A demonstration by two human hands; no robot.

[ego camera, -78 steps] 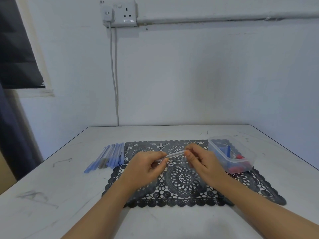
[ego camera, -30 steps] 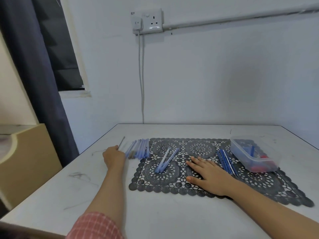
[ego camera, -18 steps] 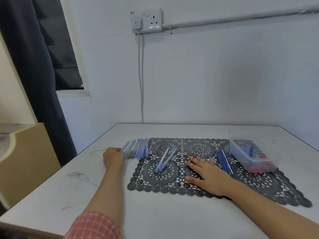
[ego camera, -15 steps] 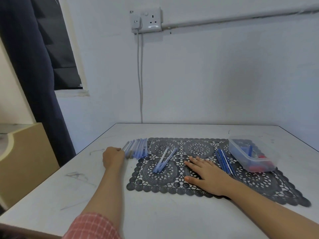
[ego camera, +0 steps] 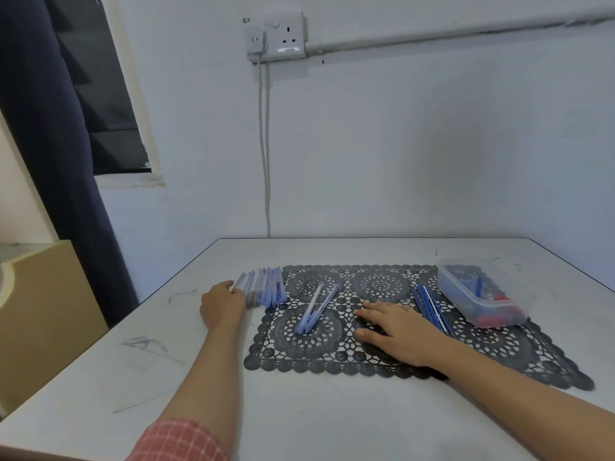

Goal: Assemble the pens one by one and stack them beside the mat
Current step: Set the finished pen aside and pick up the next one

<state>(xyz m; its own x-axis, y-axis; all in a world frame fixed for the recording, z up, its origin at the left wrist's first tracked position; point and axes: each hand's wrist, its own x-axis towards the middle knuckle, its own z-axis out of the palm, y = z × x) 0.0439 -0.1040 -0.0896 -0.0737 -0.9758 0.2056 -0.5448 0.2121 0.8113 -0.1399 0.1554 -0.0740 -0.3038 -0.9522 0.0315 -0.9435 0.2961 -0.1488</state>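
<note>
you wear a sleeve (ego camera: 179, 440) on your left arm: red-pink cloth crossed by thin pale lines that make small checks. it ends about the elbow, by the near edge of the table (ego camera: 332, 427). past its hem the forearm is bare down to your left hand (ego camera: 221, 306). your right arm is bare along all of it that shows, as far as your right hand (ego camera: 399, 334).
</note>
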